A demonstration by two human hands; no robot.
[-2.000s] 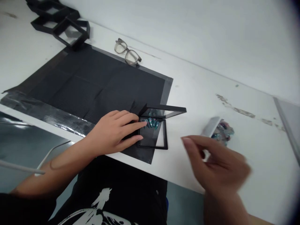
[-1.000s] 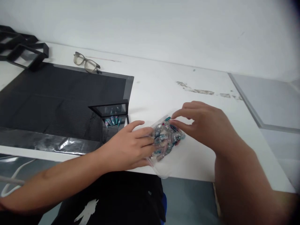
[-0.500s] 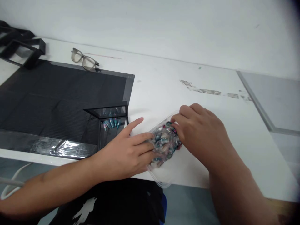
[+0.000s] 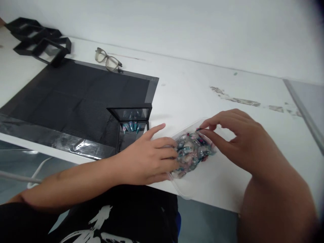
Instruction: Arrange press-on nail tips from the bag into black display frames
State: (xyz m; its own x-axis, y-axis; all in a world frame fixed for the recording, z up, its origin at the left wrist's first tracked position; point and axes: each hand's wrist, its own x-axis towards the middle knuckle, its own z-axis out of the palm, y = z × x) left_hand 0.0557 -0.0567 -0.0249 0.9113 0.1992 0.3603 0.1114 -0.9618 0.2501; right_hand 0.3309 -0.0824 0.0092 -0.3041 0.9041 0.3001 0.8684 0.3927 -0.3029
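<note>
A clear plastic container (image 4: 186, 194) holds a pile of glossy teal, pink and clear press-on nails (image 4: 188, 152), at the table's front edge. My left hand (image 4: 152, 158) lies over its left side, fingers curled at the rim and thumb stretched out. Above the far right of the pile, my right hand (image 4: 233, 138) pinches a small dark press-on nail (image 4: 199, 129) between thumb and forefinger, partly hidden. Left of the container stands an opened black case (image 4: 118, 141) with a mirror-like lid. Several teal nails (image 4: 133, 126) sit in a row inside it.
A black mat (image 4: 83, 91) covers the table's left part, under the case. Eyeglasses (image 4: 108, 60) lie behind it. Black open frames (image 4: 48, 47) are piled at the far left. Worn patches (image 4: 243, 101) mark the white table, and a grey-edged panel (image 4: 306, 114) is at the right.
My right hand has drawn back and up from the pile, now pinching a small dark nail. My left hand stays on the container. The whole view has shifted, with the scene moving right.
</note>
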